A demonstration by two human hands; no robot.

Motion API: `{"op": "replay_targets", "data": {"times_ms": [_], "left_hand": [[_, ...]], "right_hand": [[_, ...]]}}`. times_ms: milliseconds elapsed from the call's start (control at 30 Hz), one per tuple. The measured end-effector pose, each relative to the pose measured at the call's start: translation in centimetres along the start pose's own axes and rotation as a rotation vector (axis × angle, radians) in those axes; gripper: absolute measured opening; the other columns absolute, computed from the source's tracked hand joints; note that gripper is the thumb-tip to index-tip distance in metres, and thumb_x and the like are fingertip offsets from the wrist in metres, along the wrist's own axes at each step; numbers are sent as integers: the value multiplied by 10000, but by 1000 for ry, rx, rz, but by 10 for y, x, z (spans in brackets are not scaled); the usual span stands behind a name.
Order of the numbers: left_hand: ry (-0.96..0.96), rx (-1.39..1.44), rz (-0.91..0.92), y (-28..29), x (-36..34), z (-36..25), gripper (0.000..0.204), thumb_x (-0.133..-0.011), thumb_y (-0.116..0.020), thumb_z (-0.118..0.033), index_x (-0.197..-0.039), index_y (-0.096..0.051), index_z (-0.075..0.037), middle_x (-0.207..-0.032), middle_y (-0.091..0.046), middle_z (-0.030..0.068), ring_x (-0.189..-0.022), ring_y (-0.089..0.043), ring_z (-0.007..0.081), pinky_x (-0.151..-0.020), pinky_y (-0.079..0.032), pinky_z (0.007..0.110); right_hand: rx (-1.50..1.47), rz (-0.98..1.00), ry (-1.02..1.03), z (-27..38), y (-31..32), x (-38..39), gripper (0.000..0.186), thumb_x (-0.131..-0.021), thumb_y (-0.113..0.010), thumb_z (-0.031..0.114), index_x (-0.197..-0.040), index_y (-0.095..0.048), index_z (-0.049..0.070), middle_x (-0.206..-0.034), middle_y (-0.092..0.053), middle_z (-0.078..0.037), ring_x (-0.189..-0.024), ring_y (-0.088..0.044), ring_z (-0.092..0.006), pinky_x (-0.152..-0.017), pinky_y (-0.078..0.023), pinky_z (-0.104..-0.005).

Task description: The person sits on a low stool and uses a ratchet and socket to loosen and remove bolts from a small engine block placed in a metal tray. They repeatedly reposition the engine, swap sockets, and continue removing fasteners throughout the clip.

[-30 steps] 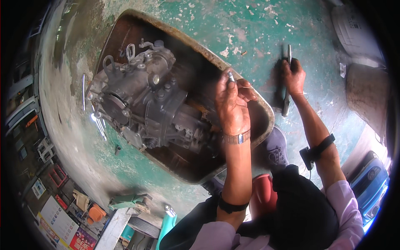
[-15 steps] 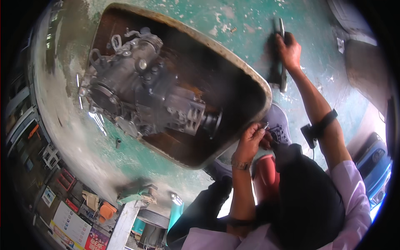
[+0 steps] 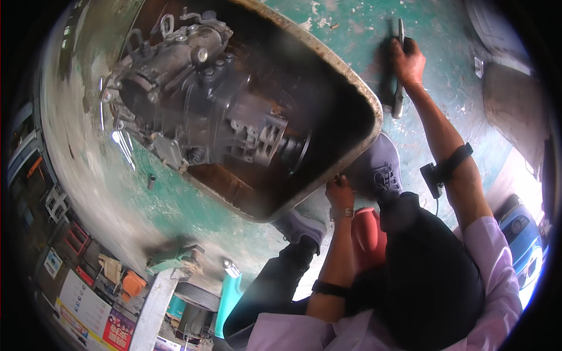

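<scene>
On the green floor at the upper right, my right hand (image 3: 408,61) is closed round a long steel ratchet wrench (image 3: 398,105), which lies lengthwise away from me. Just outside the near rim of a worn metal tub (image 3: 357,73), my left hand (image 3: 339,193) is closed, with its fingers curled. Whatever it holds is hidden. Inside the tub rests a dark, greasy gearbox (image 3: 205,111) with a ribbed housing and a round flange (image 3: 297,153) at its right end.
Several shiny wrenches (image 3: 123,149) and a small socket (image 3: 151,182) lie left of the tub. A green vise (image 3: 175,260) on a pale beam and a teal bottle (image 3: 229,295) stand lower left. My shoes (image 3: 383,167) flank a red stool (image 3: 369,234).
My left hand has moved down and left; the small shiny piece at its fingertips no longer shows. My right hand still grips the ratchet wrench. The tub sits higher in view.
</scene>
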State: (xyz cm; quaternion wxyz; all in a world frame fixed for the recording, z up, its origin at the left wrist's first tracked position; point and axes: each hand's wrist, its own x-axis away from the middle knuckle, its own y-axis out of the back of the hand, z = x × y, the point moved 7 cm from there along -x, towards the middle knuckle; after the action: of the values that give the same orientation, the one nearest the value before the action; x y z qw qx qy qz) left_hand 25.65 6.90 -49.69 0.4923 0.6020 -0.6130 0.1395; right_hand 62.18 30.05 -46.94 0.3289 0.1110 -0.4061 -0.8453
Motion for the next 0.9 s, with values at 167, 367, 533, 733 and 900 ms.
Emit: {"op": "replay_targets", "data": {"times_ms": [167, 367, 533, 733, 900], "left_hand": [[-4, -198, -200, 2, 24, -14, 482, -811, -623, -233, -1175, -432, 18, -940, -632, 229, -893, -611, 412, -808, -488, 458], [154, -56, 360, 6, 25, -44, 326, -862, -549, -232, -1047, -482, 29, -758, -638, 171, -557, -623, 257, -456, -489, 349], [37, 179, 364, 49, 55, -125, 272, -889, -514, -255, -966, -507, 6, -683, -631, 136, -494, -628, 216, -393, -479, 314], [-279, 425, 244, 136, 106, -210, 265, -893, -525, -272, -967, -515, -18, -697, -633, 121, -537, -635, 206, -433, -497, 320], [-410, 797, 115, 234, 152, -241, 274, -900, -559, -274, -1003, -537, -21, -757, -645, 118, -578, -638, 214, -482, -527, 331]], "right_hand": [[83, 9, 9, -4, -4, -6, 441, -794, -601, 437, -903, -606, 11, -839, -641, -206, -806, -614, -365, -755, -469, -415], [-267, 426, -287, -51, -30, -18, 228, -817, -600, 254, -830, -553, 32, -620, -605, -134, -526, -593, -249, -507, -468, -349], [-338, 485, 17, -36, 13, -3, 126, -850, -535, 165, -767, -501, 77, -600, -506, -65, -439, -478, -189, -394, -388, -335], [-366, 477, -45, 25, 97, 7, 264, -888, -496, 319, -851, -482, 58, -625, -540, -58, -427, -436, -117, -392, -371, -273], [-515, 405, 88, 110, 171, -13, 257, -897, -495, 321, -826, -482, 75, -632, -549, -51, -458, -448, -108, -407, -368, -260]]}}
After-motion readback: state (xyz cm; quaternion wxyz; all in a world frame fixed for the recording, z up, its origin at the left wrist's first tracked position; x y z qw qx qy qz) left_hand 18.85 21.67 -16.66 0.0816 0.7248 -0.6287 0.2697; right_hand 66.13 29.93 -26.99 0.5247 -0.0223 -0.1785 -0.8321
